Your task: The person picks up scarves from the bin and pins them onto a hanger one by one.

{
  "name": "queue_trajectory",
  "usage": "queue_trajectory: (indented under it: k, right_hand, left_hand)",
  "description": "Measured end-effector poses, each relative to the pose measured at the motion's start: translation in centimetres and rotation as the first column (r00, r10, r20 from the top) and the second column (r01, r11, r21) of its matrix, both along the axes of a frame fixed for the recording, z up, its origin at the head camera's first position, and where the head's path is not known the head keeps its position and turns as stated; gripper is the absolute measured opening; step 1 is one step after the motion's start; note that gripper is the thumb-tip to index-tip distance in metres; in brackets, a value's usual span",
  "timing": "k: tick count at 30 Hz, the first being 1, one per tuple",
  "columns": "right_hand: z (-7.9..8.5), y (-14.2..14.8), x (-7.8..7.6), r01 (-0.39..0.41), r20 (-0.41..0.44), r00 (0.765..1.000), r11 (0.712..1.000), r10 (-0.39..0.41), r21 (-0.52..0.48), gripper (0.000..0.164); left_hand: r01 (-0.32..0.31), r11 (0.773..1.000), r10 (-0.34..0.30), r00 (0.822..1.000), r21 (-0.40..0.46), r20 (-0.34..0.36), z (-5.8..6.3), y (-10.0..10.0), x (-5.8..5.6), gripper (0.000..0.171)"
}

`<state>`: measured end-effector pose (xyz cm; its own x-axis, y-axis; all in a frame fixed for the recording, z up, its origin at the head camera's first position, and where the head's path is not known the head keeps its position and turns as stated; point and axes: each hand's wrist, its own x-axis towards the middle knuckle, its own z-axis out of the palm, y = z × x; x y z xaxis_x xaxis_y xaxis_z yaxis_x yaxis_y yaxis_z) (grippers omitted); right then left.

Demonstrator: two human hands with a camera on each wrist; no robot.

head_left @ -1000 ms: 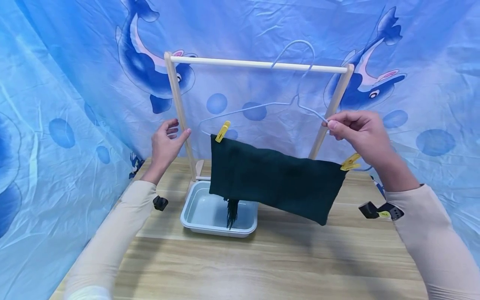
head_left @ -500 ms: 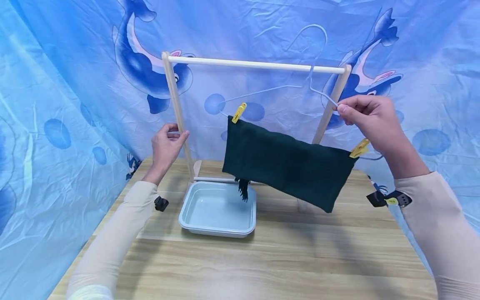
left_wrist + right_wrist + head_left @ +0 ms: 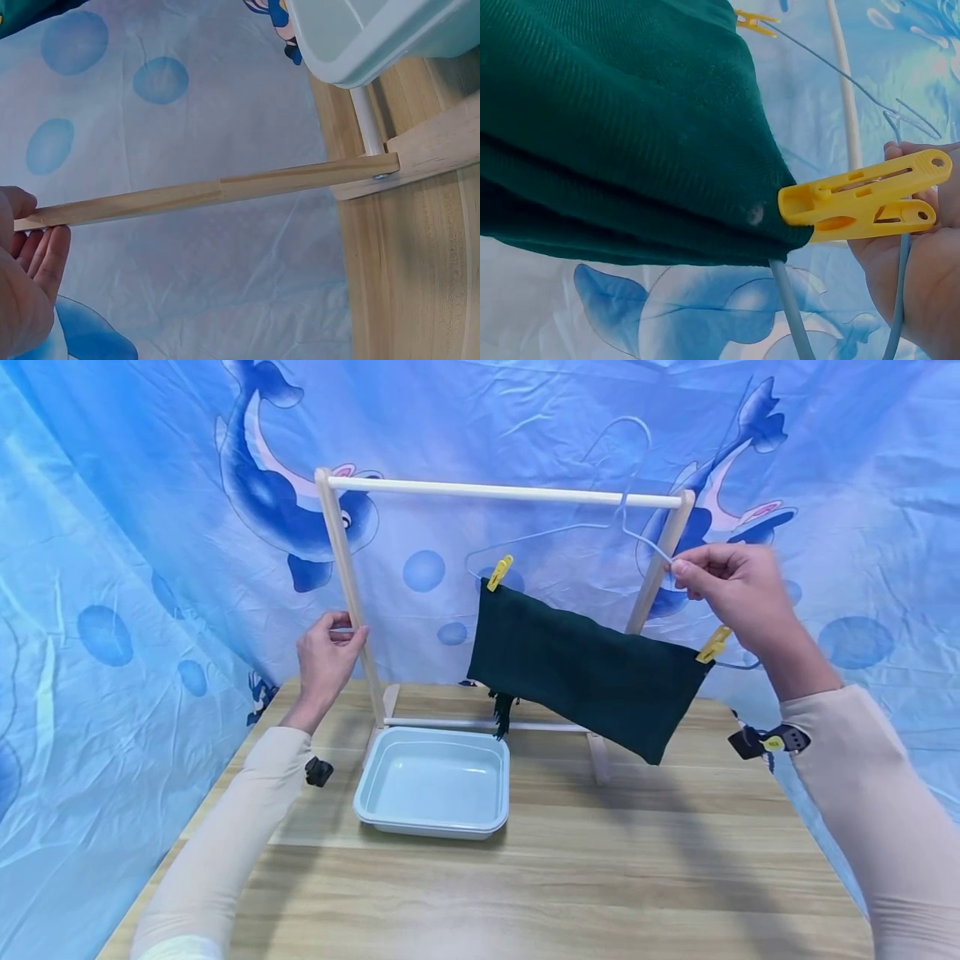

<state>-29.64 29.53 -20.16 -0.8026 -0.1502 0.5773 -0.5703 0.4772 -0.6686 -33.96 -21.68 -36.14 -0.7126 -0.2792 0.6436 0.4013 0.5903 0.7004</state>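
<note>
My right hand (image 3: 738,589) pinches the pale blue wire hanger (image 3: 647,541) at its right shoulder. From the hanger's lower wire hangs a folded dark green scarf (image 3: 585,672) with fringe below, sloping down to the right. Yellow clothespins hold its two upper corners: a left clothespin (image 3: 499,573) and a right clothespin (image 3: 870,191), the latter close to my right palm in the right wrist view. The hanger's hook rises above the top rail (image 3: 487,490) of a wooden rack and overlaps it in the head view. My left hand (image 3: 326,664) grips the rack's left post (image 3: 217,191) between thumb and fingers.
A light blue plastic basin (image 3: 431,827) stands on the wooden table (image 3: 465,902), at the rack's left foot. The rack's lower rail (image 3: 442,722) runs behind it. A blue curtain (image 3: 442,410) printed with dolphins surrounds the table.
My right hand has raised the hanger and scarf and carried them right and toward the rack, lifting the fringe out of the basin. My left hand has closed onto the left post.
</note>
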Motion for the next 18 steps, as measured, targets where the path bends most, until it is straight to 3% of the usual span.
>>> queue_trajectory:
  k: [18]
  right_hand:
    - [-3.3, -0.4, -2.8, 0.030, 0.025, 0.999, 1.000, -0.030, 0.004, 0.032]
  left_hand:
    - [-0.010, 1.000, 0.010, 1.000, -0.018, -0.010, -0.1, -0.5, -0.2, 0.025]
